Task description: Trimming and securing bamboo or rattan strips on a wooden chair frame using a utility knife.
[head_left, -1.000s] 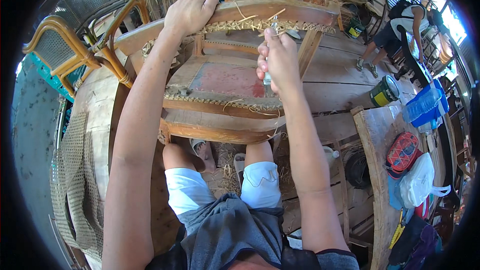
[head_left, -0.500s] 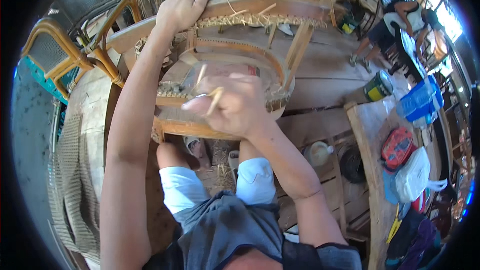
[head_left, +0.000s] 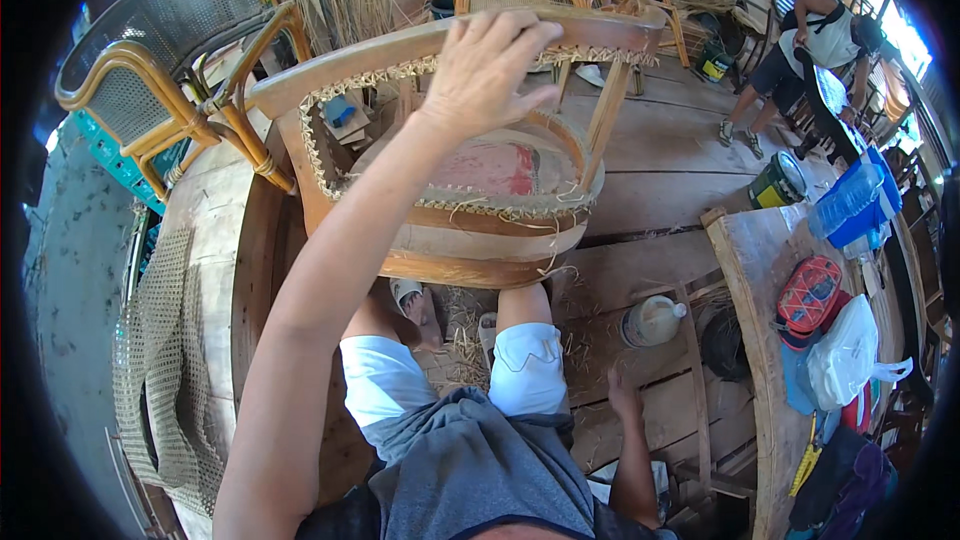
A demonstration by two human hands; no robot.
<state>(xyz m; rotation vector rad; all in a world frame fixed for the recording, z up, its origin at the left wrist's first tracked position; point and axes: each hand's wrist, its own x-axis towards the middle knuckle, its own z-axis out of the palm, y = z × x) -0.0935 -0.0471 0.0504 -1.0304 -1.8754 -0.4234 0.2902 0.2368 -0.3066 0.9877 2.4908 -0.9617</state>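
Wooden armchair frame with a round seat ring and partly woven cane edging (head_left: 470, 190) stands tilted on the plank floor (head_left: 650, 170), directly ahead of the seated person's knees. Its curved top rail runs left to right across the view, and this rail is the long axis of the part being held.

Left hand (head_left: 490, 65) lies over the top rail near its middle, palm down, fingers draped across the far side. The grip is closed loosely on the rail, steadying the frame. The left forearm extends up from the lower edge straight to the rail.

Right hand (head_left: 622, 400) hangs low beside the right knee, well apart from the chair and below the seat ring. It holds nothing visible; whether the fingers are curled or spread cannot be told.

Relation that matters: the frame lies above and forward of the right hand, and the left hand is the nearer, already in contact.

Nearby items: a white plastic jug (head_left: 652, 320) on the floor just beside the right hand, and a curved wooden worktop (head_left: 745, 270) to the right.
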